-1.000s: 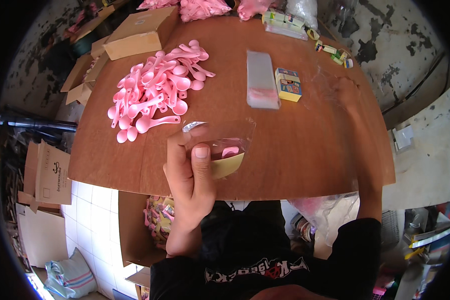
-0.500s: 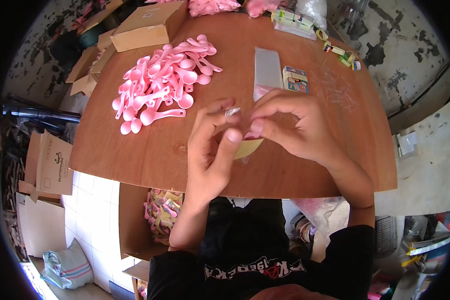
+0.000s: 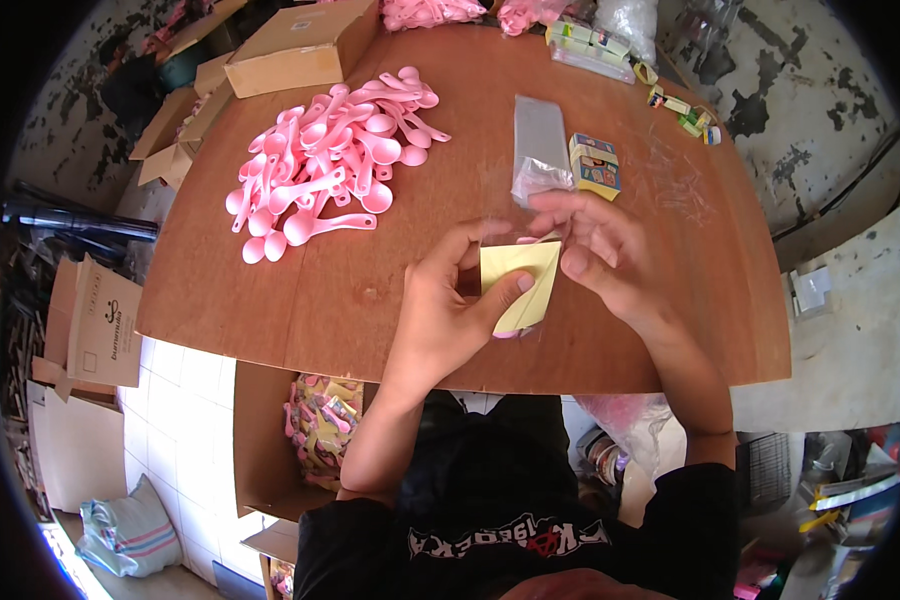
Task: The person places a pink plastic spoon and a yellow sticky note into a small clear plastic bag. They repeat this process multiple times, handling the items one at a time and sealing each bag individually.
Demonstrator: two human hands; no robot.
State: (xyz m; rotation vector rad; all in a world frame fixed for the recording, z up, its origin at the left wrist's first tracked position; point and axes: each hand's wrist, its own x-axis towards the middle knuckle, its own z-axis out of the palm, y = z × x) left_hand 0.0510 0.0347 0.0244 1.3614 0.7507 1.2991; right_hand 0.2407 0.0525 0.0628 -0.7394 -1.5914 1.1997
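My left hand (image 3: 445, 305) grips a clear plastic packet with a pale yellow card (image 3: 515, 290) inside, the thumb pressed flat across its front. A little pink shows at the packet's lower edge and near its top; what it belongs to is mostly hidden. Close by the packet's upper right corner is my right hand (image 3: 610, 255), its fingers curved and apart, somewhat blurred. Beyond the hands lie a stack of clear plastic bags (image 3: 538, 135) and a stack of printed cards (image 3: 595, 165). To the left spreads a heap of pink spoons (image 3: 320, 165).
The brown wooden table (image 3: 370, 310) has a curved outline. A closed cardboard box (image 3: 295, 50) stands at its far left. Below the near edge, an open carton (image 3: 265, 440) holds several filled packets. Small tape rolls (image 3: 690, 115) and more packages lie at the far right.
The packet has turned so its yellow card faces up, with my left thumb across it. My right hand's thumb and fingers have spread apart and moved slightly right.
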